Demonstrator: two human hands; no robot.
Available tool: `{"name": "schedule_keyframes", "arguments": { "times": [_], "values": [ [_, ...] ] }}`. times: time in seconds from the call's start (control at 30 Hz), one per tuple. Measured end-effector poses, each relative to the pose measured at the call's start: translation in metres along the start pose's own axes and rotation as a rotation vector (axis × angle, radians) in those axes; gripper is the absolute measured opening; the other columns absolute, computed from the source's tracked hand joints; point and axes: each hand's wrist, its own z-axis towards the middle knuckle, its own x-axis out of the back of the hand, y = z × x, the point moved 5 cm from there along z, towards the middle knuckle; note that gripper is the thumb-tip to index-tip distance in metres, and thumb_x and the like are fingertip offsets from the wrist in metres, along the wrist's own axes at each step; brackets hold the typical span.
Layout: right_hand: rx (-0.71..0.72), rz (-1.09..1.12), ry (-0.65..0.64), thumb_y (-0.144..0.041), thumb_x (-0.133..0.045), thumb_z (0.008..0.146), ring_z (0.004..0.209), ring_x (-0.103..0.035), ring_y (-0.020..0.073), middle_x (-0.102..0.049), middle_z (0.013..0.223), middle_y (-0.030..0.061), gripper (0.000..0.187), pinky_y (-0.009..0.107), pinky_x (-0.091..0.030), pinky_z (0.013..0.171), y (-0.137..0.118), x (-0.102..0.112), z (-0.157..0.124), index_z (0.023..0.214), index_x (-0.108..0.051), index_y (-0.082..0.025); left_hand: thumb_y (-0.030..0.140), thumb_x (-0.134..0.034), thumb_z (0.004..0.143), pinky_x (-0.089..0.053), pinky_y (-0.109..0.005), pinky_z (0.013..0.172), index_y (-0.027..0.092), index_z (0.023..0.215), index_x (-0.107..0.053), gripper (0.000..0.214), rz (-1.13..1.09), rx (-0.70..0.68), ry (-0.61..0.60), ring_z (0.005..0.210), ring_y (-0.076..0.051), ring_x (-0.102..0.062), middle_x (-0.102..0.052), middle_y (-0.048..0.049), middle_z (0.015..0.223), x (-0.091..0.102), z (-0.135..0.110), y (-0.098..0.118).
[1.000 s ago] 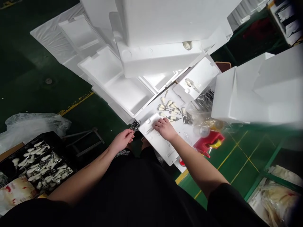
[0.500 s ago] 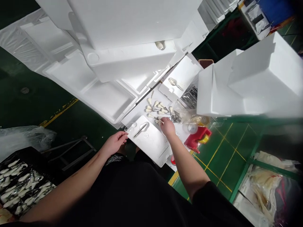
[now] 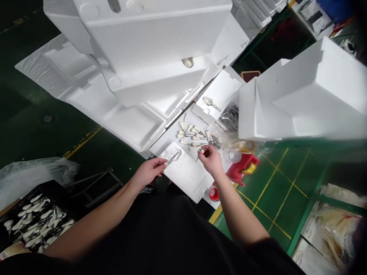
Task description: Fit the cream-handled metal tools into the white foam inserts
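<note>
My left hand (image 3: 150,170) grips the near-left edge of a small white foam tray (image 3: 187,175), beside a metal tool (image 3: 173,157) lying in the tray's slot. My right hand (image 3: 211,159) is lifted just above the tray's far side, fingers pinched on a small pale-handled tool (image 3: 202,151). Just beyond it lies a loose pile of several pale-handled metal tools (image 3: 192,134) on a white foam sheet.
Large white foam packing pieces (image 3: 155,49) are stacked ahead and another foam block (image 3: 304,99) stands at the right. A red object (image 3: 243,166) and clear plastic bags (image 3: 232,143) lie right of the tray. A black tray of pale-handled tools (image 3: 37,221) sits at lower left.
My right hand has pulled back from the pile with a small tool pinched in it. My left hand has stayed at the tray's left edge, where a metal tool now rests.
</note>
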Motion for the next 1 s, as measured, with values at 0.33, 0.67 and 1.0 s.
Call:
{"name": "schedule_keyframes", "arguments": {
  "times": [0.33, 0.67, 1.0],
  "values": [
    [-0.026, 0.875, -0.079, -0.043, -0.077, 0.08, 0.069, -0.068, 0.0162, -0.067, 0.075, -0.0017, 0.035, 0.036, -0.061, 0.071, -0.098, 0.015, -0.077, 0.104, -0.062, -0.023, 0.042, -0.045, 0.098, -0.051, -0.038, 0.098, 0.025, 0.119, -0.074, 0.04, 0.428, -0.581, -0.022, 0.114, -0.026, -0.063, -0.064, -0.0082, 0.127, -0.021, -0.047, 0.096],
    [-0.296, 1.221, -0.215, -0.051, -0.069, 0.086, 0.086, -0.072, 0.0206, -0.072, 0.092, 0.0034, 0.037, 0.044, -0.061, 0.086, -0.087, -0.062, -0.134, 0.111, -0.062, -0.024, 0.041, -0.04, 0.1, -0.05, -0.035, 0.095, 0.023, 0.121, -0.071, 0.041, 0.534, -0.404, -0.152, 0.108, -0.026, -0.067, -0.072, -0.0074, 0.118, -0.006, -0.054, 0.03],
    [-0.383, 0.985, -0.125, -0.031, -0.078, 0.076, 0.073, -0.067, 0.0149, -0.064, 0.086, -0.0037, 0.036, 0.034, -0.062, 0.072, -0.047, -0.109, -0.116, 0.103, -0.055, -0.026, 0.037, -0.038, 0.1, -0.048, -0.04, 0.093, 0.023, 0.125, -0.064, 0.039, 0.601, -0.289, -0.095, 0.109, -0.029, -0.063, -0.067, -0.011, 0.119, -0.015, -0.035, -0.031]
  ]
}}
